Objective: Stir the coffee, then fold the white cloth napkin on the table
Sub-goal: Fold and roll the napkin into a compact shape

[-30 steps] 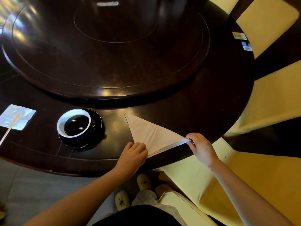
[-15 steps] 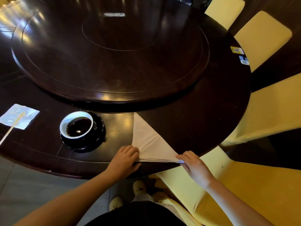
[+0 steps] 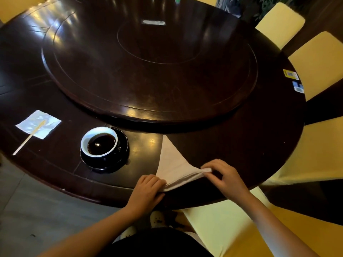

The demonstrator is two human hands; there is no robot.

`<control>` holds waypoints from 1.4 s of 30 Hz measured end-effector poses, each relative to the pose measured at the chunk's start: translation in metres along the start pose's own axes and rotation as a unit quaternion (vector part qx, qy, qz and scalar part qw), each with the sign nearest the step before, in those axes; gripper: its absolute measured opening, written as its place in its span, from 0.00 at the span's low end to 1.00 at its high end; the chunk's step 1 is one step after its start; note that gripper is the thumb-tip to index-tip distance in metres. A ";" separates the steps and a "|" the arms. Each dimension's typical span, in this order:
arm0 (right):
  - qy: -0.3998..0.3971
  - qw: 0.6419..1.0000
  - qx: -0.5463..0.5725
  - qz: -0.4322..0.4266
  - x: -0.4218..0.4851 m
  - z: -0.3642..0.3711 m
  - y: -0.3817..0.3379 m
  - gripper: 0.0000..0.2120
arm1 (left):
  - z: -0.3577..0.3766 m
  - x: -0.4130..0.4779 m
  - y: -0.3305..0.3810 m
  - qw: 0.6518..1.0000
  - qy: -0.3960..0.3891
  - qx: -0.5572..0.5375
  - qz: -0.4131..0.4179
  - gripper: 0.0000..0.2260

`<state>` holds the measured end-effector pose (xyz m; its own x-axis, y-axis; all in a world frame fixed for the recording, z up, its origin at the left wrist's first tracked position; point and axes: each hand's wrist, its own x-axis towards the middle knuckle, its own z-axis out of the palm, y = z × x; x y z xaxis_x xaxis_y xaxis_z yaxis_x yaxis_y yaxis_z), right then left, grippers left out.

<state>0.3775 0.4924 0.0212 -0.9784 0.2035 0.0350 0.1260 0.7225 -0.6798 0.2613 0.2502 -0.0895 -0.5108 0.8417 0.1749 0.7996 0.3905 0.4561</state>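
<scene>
Fingers of the left hand [image 3: 146,188] press the napkin [image 3: 171,165] corner flat at the worktop [image 3: 241,149] near edge, anchoring it, while the right hand [image 3: 225,176] pinches the other corner, lifted for folding. Coffee cup [image 3: 100,141] sits left, clear.

A: What's hidden?
B: The left hand [image 3: 146,190] covers the napkin's [image 3: 171,165] near corner; the desk [image 3: 241,145] runs off the frame's left edge.
A: Stickers [image 3: 294,79]?
B: Too small to read.
</scene>
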 end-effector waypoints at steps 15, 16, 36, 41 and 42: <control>-0.037 0.987 0.086 0.129 0.162 0.092 0.002 0.09 | -0.004 0.007 0.026 0.900 0.111 -0.152 -0.394 0.14; -0.029 0.988 0.081 0.127 0.162 0.099 0.004 0.09 | -0.003 0.007 0.027 0.894 0.111 -0.153 -0.406 0.11; 0.037 0.999 -0.012 0.033 0.160 0.124 0.014 0.15 | 0.003 0.012 0.038 0.863 0.115 -0.099 -0.483 0.04; -0.122 0.942 -0.145 -0.276 0.115 0.128 0.010 0.22 | 0.003 0.011 0.039 0.863 0.117 -0.085 -0.484 0.05; -0.173 0.915 -0.193 -0.308 0.110 0.134 0.014 0.24 | 0.004 0.011 0.038 0.864 0.113 -0.083 -0.484 0.05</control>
<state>0.2498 0.4364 -0.0831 -0.8682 -0.4941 0.0459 -0.4841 0.8230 -0.2973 0.2876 0.2758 -0.0731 -0.9783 0.0502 -0.2012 -0.0825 0.7960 0.5997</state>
